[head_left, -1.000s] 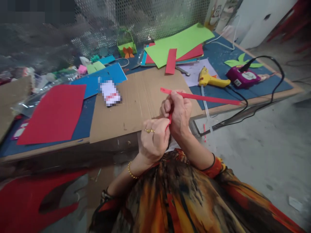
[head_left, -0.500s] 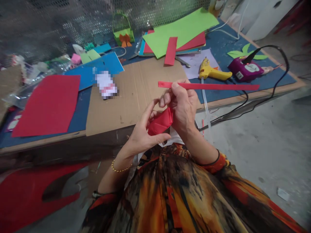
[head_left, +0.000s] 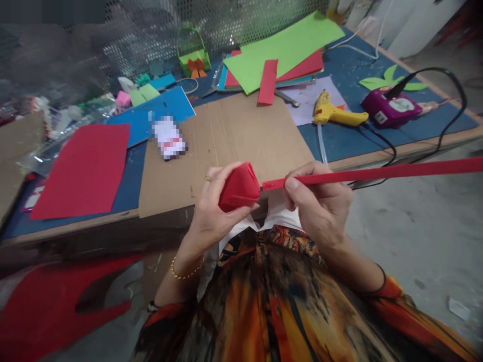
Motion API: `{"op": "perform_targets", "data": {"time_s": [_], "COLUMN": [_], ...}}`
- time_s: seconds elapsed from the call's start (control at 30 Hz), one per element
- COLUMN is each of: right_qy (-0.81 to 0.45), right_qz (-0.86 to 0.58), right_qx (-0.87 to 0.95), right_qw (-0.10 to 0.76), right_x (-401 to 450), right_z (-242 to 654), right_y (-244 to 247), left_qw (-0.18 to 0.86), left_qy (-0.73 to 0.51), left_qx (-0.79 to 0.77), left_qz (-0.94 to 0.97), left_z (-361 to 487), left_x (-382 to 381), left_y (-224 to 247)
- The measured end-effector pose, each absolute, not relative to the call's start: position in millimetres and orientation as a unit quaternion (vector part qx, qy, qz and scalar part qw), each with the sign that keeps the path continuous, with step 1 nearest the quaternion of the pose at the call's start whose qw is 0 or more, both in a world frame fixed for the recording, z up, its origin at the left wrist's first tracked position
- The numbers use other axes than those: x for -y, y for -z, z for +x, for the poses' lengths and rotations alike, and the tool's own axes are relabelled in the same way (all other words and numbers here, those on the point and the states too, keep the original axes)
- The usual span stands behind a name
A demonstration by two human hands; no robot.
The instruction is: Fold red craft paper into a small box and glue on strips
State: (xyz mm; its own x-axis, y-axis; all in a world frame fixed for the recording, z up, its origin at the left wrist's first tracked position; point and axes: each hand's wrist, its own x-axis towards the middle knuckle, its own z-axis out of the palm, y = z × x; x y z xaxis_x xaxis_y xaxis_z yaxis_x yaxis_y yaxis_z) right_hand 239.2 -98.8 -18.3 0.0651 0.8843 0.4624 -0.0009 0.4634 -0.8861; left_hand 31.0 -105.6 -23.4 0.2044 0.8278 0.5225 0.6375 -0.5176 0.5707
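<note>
Wrapped in my left hand [head_left: 211,213] is a small folded red paper box [head_left: 239,188], its body tilted towards the right. My right hand [head_left: 320,203] pinches a long narrow red paper strip [head_left: 377,174] between thumb and fingers. The strip's left end, with small marks on it, is close beside the box; I cannot tell whether they touch. Its other end runs out of view on the right. Both hands are in front of the table edge, above my lap.
A cardboard sheet [head_left: 226,136] lies on the blue table, with a blurred phone-like object [head_left: 169,138] on it. Red paper [head_left: 83,171] is at left. A yellow glue gun [head_left: 339,113], purple power box [head_left: 392,106] and black cable are at right. A green paper basket [head_left: 193,55] stands behind.
My right hand has moved right and down, away from above the box, bringing the strip's left end beside it. My left hand has turned the box slightly.
</note>
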Motion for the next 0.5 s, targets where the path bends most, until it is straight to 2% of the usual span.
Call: {"op": "perform_targets", "data": {"time_s": [0.17,0.5], "right_qy": [-0.270,-0.257], "right_qz": [-0.393,-0.414], "right_qx": [0.624,0.641], "right_qw": [0.619,0.593], "right_x": [94.7,94.6], "right_z": [234.6,235.1], "right_y": [17.9,22.1], "left_qw": [0.104,0.105], "left_qy": [-0.391,-0.390], "left_qx": [-0.491,-0.496], "left_qz": [0.772,0.769], "left_z": [30.8,33.1], "left_x": [106.6,106.5], "left_y": [21.9,22.1]}}
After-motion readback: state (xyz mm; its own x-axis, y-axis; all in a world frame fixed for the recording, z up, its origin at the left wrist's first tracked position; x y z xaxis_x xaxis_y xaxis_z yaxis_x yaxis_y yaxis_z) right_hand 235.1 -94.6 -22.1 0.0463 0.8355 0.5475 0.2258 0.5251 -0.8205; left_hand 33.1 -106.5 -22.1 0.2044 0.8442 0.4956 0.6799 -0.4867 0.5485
